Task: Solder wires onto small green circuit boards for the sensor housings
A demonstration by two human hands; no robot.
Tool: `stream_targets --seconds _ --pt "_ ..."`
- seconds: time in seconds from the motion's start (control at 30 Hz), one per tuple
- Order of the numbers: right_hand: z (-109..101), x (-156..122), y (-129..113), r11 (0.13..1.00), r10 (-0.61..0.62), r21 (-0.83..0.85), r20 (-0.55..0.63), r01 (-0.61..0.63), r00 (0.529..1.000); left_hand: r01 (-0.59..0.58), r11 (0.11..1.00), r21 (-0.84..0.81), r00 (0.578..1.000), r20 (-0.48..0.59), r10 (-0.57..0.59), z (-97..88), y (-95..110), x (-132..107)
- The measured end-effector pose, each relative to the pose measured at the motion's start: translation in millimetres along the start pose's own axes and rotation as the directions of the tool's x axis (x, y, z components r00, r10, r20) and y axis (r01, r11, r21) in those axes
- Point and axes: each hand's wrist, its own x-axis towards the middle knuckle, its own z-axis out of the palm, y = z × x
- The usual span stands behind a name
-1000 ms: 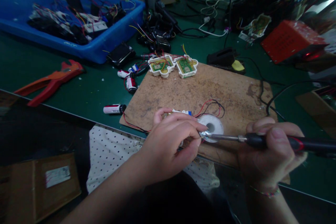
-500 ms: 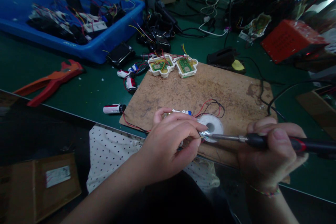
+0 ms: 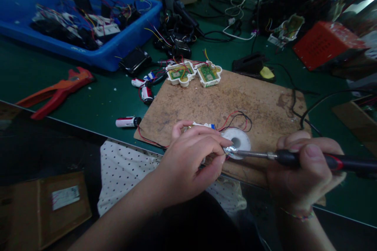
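My right hand (image 3: 309, 164) is closed around the handle of a soldering iron (image 3: 259, 154), held nearly level above the near edge of a brown board. Its tip touches a small shiny metallic piece (image 3: 229, 150) at the fingertips of my left hand (image 3: 197, 153). Those left fingers are pinched on that piece, and most of what they hold is hidden. Just behind the tip lies a white spool (image 3: 243, 139). Red and black wires (image 3: 246, 115) loop beside it. A blue-and-white part (image 3: 203, 125) shows partly past my left knuckles.
The brown board (image 3: 244, 98) carries two white housings with green circuit boards (image 3: 181, 73) at its back edge. Wired batteries (image 3: 126, 122) lie left, near red-orange cutters (image 3: 63, 90). A blue bin (image 3: 108, 57) of electronics stands behind. A red box (image 3: 326, 45) and cables (image 3: 294, 102) are at right.
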Motion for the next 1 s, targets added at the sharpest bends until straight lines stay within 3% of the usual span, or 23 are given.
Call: stream_targets --seconds 1.0 --pt "-1.5 -0.6 0.0 1.0 -0.007 -0.009 0.013 0.007 1.0 -0.014 1.0 -0.008 1.0 -0.008 0.014 0.1 -1.7 -0.8"
